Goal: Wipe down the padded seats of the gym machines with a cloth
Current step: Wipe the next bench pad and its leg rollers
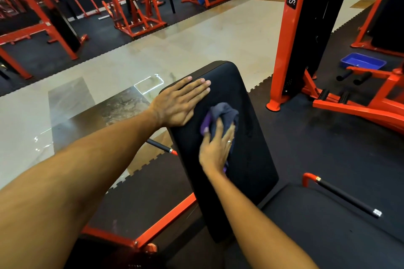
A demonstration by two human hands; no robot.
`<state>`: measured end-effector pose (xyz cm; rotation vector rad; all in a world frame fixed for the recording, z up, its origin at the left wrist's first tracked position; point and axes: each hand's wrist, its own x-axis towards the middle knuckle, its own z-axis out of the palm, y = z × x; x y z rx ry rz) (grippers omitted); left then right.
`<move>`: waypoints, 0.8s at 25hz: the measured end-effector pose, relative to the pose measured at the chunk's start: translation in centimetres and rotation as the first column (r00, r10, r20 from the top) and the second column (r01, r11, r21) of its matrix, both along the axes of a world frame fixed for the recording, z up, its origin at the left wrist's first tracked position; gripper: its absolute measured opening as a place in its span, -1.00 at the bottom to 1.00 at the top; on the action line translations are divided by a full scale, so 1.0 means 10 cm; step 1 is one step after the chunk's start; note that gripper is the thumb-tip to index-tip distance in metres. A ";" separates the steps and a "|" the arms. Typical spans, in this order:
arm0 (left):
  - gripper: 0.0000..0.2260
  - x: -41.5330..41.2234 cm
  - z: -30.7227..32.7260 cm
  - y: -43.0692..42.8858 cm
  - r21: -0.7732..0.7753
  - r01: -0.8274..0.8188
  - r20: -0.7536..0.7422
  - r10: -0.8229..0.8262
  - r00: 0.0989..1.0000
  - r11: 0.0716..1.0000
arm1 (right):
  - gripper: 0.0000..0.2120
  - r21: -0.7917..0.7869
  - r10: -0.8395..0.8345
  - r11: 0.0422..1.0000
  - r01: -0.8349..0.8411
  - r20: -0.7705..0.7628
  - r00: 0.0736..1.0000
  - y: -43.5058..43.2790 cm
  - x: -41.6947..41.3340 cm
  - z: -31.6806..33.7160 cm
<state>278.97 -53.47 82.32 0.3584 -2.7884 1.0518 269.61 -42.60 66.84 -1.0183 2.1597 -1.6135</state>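
Note:
A long black padded back rest (247, 137) of an orange-framed machine runs from the middle of the view toward me. A second black pad (323, 225) lies flat at the lower right. My left hand (179, 102) rests flat on the upper left edge of the back rest, fingers straight. My right hand (216, 148) presses a bunched grey and purple cloth (223, 113) onto the middle of the pad, fingers spread over it. Part of the cloth is hidden under my palm.
An orange and black upright (290, 35) marked FITNESS stands right of the pad. A blue tray (363, 61) sits on the black rubber floor behind it. A black-gripped handle (347, 196) juts out at the right. Glossy tiled aisle and other orange machines (135, 6) lie beyond.

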 end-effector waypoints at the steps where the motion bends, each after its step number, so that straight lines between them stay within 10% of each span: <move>1: -0.45 0.00 0.00 0.01 0.000 -0.002 -0.001 0.002 1.000 1.000 | -0.48 0.039 -0.064 0.997 0.060 0.135 0.989 -0.08 -0.15 0.11; 5: -0.44 0.02 -0.01 0.00 0.020 -0.004 -0.003 0.004 1.000 1.000 | -0.49 0.136 -0.176 0.983 0.126 0.475 0.862 -0.30 -0.27 0.52; 13: -0.46 -0.01 -0.03 -0.01 0.006 0.019 -0.036 -0.019 0.999 1.000 | -0.42 0.024 0.159 0.987 -0.159 0.011 0.987 0.09 0.26 0.10; 20: -0.44 -0.03 0.02 0.00 -0.022 -0.016 0.013 0.016 1.000 1.000 | -0.48 0.188 -0.185 0.977 0.104 0.485 0.855 -0.32 -0.53 0.47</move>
